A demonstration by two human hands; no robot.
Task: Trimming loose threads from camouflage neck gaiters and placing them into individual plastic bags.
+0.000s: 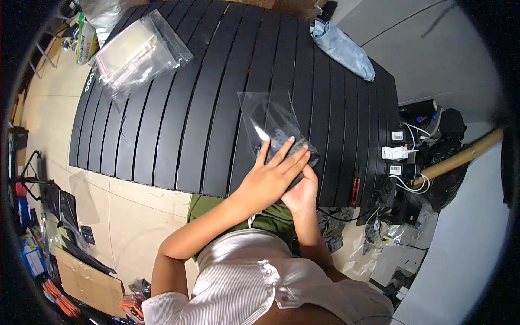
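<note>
A clear plastic bag (266,111) lies on the black slatted tabletop (214,124) in front of me, its open-looking end pointing away. Something dark (310,154) shows in or under its near right corner, too covered to name. My left hand (268,179) rests flat on the near part of the bag, fingers stretched and spread. Against its right side, partly underneath, is my right hand (303,190). Most of the right hand's fingers are hidden, so its grip does not show.
Far left on the table lies a stack of clear bags (132,54). A light blue rolled bundle (344,51) sits far right. Red-handled snips (356,187) lie near the right edge, beside white chargers (398,153) with cables. A cardboard tube (460,157) leans beyond.
</note>
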